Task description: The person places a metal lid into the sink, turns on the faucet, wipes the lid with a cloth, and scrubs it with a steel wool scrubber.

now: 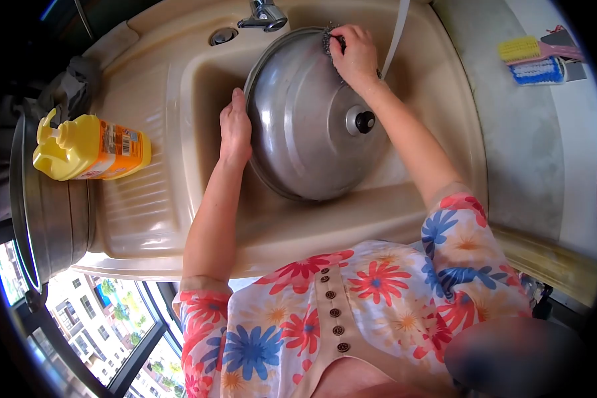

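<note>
A large domed metal pot lid [298, 126] with a black knob [365, 122] leans in the beige sink [202, 219], its outer side facing up. At its left rim, my left hand [235, 129] grips the edge, the fingers partly hidden. My right hand [357, 58] is closed on a steel wool scourer [326, 41] and presses it against the lid near the upper rim. Only part of the scourer shows beside the fingers.
A chrome tap [264, 16] stands behind the sink. A yellow pump bottle [99, 149] sits on the ribbed drainboard [146, 219] at left, beside a big metal pot [60, 205]. Two brushes [537, 60] lie on the right counter. A whitish strip [398, 33] hangs into the sink.
</note>
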### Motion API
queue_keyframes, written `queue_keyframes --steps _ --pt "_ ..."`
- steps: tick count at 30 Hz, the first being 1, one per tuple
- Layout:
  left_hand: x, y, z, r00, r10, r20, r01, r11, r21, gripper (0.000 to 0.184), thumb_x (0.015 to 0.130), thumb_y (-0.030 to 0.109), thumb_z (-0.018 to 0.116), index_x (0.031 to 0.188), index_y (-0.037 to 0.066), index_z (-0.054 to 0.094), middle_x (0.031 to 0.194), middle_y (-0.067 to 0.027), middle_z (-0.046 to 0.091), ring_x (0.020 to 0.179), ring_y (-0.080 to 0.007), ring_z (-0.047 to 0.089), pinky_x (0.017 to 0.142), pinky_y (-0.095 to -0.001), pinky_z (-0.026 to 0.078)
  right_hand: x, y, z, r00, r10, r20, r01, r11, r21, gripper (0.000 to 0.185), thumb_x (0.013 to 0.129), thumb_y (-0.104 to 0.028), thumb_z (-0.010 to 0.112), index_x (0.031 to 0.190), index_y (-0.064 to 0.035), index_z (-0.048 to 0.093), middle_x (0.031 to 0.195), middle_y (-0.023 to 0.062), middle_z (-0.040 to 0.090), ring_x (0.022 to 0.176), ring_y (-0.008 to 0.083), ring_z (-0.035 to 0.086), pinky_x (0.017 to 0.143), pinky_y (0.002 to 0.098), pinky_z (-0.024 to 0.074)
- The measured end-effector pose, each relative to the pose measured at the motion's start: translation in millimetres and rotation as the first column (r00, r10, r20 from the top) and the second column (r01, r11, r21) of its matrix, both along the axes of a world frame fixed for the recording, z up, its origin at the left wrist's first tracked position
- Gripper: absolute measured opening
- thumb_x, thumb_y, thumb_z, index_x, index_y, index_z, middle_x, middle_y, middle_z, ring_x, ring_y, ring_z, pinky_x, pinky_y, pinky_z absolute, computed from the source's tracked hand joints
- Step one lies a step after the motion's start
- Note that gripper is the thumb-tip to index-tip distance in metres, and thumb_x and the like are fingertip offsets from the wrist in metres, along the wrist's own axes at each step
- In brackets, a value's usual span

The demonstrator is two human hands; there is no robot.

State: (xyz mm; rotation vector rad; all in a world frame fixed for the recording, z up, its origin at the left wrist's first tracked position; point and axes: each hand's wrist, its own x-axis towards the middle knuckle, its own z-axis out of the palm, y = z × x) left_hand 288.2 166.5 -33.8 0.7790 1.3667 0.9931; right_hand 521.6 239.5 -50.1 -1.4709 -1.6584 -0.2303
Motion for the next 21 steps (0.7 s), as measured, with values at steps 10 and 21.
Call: queue_keyframes --steps 10,21 --pt "-2 5 -13 0.999 0.008 0.033 -0.009 1.0 0.026 0.056 0.094 0.044 0.038 0.103 -0.008 0.054 0.096 -0.0123 0.056 0.088 -0.018 0.048 0.082 -0.0302 0.04 -46 -56 24 0.894 0.432 0.12 -0.425 0.901 -0.081 0.009 0.073 -0.014 0.067 0.075 -0.0086 0.06 0.088 0.0035 0.06 0.082 0.0253 0.052 0.074 0.036 0.042" --pt "2 -2 -6 1.0 0.007 -0.021 -0.006 1.0 0.027 0.057 0.093 0.044 0.038 0.105 -0.01 0.053 0.096 -0.0121 0.056 0.088 -0.0175 0.048 0.082 -0.0302 0.04 -26 -19 25 0.925 0.38 -0.025 -0.381 0.924 -0.033 0.006 0.073 -0.012 0.063 0.07 -0.0101 0.058 0.076 0.0047 0.057 0.078 0.0267 0.051 0.068 0.0394 0.0397"
